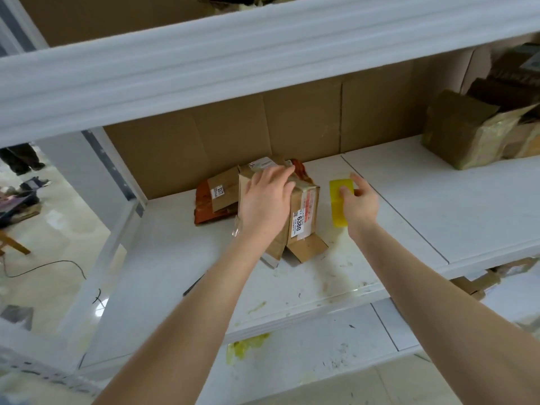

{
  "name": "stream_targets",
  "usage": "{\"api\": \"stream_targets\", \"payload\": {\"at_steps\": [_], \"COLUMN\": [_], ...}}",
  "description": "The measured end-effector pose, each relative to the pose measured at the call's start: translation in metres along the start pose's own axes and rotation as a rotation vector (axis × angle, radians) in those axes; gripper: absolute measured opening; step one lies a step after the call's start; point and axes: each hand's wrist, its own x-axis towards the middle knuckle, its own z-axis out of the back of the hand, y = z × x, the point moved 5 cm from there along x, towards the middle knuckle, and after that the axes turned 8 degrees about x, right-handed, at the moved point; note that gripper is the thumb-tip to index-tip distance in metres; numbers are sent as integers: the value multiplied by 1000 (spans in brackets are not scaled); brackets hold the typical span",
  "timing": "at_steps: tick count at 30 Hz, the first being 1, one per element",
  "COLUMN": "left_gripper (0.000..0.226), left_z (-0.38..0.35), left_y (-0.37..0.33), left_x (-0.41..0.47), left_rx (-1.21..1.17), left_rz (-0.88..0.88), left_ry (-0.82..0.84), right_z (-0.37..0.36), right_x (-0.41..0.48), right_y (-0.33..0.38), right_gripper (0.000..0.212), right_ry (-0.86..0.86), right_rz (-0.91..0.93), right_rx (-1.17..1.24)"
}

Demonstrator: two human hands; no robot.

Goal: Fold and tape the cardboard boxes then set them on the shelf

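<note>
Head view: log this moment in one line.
left hand: presses cardboard box | right hand: grips yellow tape | box: on shelf, near flaps open

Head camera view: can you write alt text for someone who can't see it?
A person's left hand rests on a labelled cardboard box standing on a white shelf, while the right hand grips a yellow tape roll beside it.

Black cable [58, 261], wooden stool leg [13, 244]

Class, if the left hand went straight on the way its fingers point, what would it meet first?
Probably the orange-red packet just beyond the left hand, behind the box labelled 6380; depth is unclear.
</note>
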Motion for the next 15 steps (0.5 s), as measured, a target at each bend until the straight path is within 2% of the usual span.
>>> {"api": "stream_targets", "payload": {"at_steps": [3, 5, 7, 10, 15], "left_gripper": [38, 34, 30, 36, 41], "left_z": [-38, -55, -62, -62, -52], "left_y": [-10, -6, -3, 7, 36], "left_x": [24, 20, 11, -3, -26], "left_rx": [99, 51, 51, 43, -143], "left_rz": [86, 175, 150, 96, 23], "left_ry": [270, 388, 389, 336, 322], "right_z": [-1, -1, -2, -6, -15], "right_x": [4, 5, 7, 7, -8], "right_y": [-4, -7, -11, -14, -13], "right_gripper": [42, 42, 42, 41, 28], "right_ry": [32, 61, 84, 130, 301], "right_rz": [-7, -5, -6, -32, -70], "right_rx": [-5, -39, -57, -50, 3]}}
